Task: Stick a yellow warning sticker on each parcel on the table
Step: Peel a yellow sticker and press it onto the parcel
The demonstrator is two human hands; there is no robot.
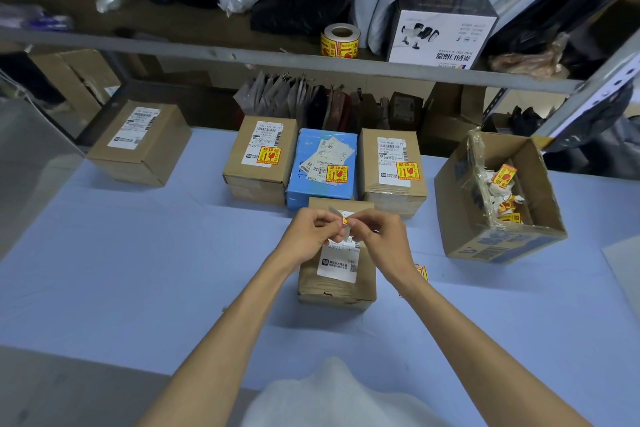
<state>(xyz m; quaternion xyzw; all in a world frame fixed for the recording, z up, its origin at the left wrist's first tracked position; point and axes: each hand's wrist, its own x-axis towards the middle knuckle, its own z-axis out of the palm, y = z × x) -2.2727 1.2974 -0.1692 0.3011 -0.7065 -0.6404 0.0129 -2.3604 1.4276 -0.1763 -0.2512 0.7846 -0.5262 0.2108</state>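
Observation:
My left hand and my right hand meet above a small brown parcel at the table's middle. Together they pinch a yellow sticker and its pale backing paper; only a corner of the yellow shows. Behind stand three parcels with yellow stickers on top: a brown one, a blue one and another brown one. A brown parcel at the far left bears only a white label. More yellow stickers lie on the table behind my right wrist.
An open cardboard box with crumpled sticker scraps stands at the right. A roll of yellow stickers sits on the shelf above, next to a white product box and several bags. The table has a light blue cover.

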